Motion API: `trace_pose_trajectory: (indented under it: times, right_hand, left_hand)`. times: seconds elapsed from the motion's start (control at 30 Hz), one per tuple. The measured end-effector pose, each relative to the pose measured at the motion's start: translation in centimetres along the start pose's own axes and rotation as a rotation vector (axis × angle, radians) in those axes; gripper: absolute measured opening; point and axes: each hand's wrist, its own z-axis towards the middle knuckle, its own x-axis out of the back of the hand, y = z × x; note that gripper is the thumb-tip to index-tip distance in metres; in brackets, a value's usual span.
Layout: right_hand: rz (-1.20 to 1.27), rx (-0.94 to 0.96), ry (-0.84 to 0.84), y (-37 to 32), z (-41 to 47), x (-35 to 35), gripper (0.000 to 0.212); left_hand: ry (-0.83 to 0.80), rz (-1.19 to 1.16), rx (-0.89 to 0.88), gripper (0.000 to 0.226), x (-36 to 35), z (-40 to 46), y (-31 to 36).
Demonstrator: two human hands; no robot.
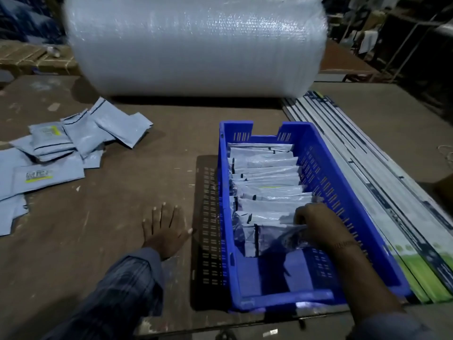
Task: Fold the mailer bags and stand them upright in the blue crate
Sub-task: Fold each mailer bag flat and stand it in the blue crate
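1. Near the table's (103, 212) front edge, the left hand (165, 229) lies flat on the bare top with fingers spread, holding nothing, just beside the crate's left wall.
2. The right hand (316, 223) reaches over the near end of the blue crate (326, 168), its fingers curled round the front folded bag (264, 239), which it seems to be seating at the near end of the row.
3. The row of folded bags (263, 177) stands on edge from the crate's far wall to about its middle; the near part of the crate floor is bare blue plastic.
4. Risk, as I judge it: the front bag leans towards the open near part with nothing behind it. Let go too soon and it could topple flat or spring open, and the bags behind may slump after it.
5. A second risk: the crate sits near the front right corner of the table, so a hard push down could shove it towards the edge.
6. Towards the left edge lies a loose heap of unfolded mailer bags (73, 141), well apart from the crate, so much work remains.
7. Along the right edge lie long flat printed sheets (367, 173); at the far edge stands a big roll of bubble wrap (196, 42).
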Motion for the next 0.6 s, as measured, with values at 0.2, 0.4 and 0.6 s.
trace_pose_trajectory:
  times: [0.2, 0.4, 0.6]
  right_hand:
    - [-0.038, -0.036, -0.013, -0.3, 0.0, -0.2, 0.027]
    - [-0.1, -0.043, 0.052, -1.1, -0.4, -0.1, 0.021]
    - [0.106, -0.088, 0.132, -1.7, -2.5, 0.7, 0.049]
  left_hand:
    - [-0.016, -0.008, -0.036, 0.094, 1.1, -0.9, 0.9]
    - [-0.067, -0.008, -0.057, 0.091, 1.8, -1.1, 0.9]
    - [-0.005, 0.007, -0.113, 0.116, 2.2, -1.2, -1.3]
